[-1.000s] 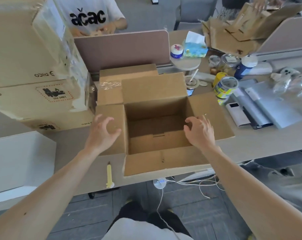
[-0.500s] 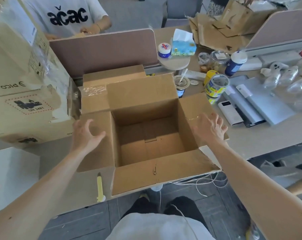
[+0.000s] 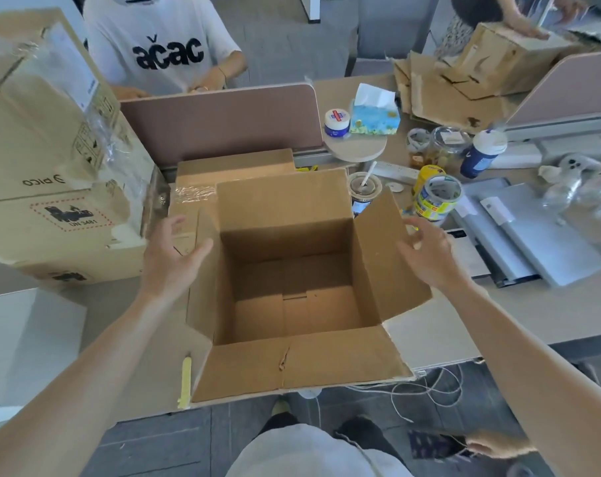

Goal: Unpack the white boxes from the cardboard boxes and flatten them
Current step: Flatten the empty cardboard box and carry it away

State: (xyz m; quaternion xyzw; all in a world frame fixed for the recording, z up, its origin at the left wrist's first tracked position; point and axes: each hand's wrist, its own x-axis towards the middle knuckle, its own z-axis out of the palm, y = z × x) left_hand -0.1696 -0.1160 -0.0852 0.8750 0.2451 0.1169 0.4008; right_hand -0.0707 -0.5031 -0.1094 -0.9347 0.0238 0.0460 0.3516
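Nearest the camera, the wearer's lap (image 3: 312,452) and loose cables (image 3: 430,390) lie below the desk (image 3: 464,325) edge. A yellow cutter (image 3: 185,380) lies on the desk just left of the open cardboard box (image 3: 292,366), whose near flap hangs out past the desk edge. The box stands upright in the centre, all four flaps out, and its bare bottom flaps show inside.

The left hand (image 3: 169,259) is spread flat against the outer side of the raised left flap, thumb toward the opening, gripping nothing. The right hand (image 3: 426,256) is open with its fingers loosely bent at the top edge of the tilted right flap. Whether it touches the flap cannot be told.

A white box (image 3: 23,346) sits at the far left, cut off by the frame. Behind it, stacked cardboard boxes (image 3: 51,187) with torn plastic wrap crowd the left flap. Another brown box (image 3: 233,166) stands just behind the open one, against the divider panel (image 3: 223,122).

To the right, tape rolls (image 3: 436,197), a cup with a stick (image 3: 364,191) and flat grey items (image 3: 533,235) lie near the right flap. The bare desk at the front right is the only open surface.

Farther back are a tissue box (image 3: 374,115), a small jar (image 3: 337,122), a blue bottle (image 3: 481,153) and flattened cardboard (image 3: 447,94). A person in a white shirt (image 3: 161,46) is partly hidden by the divider.
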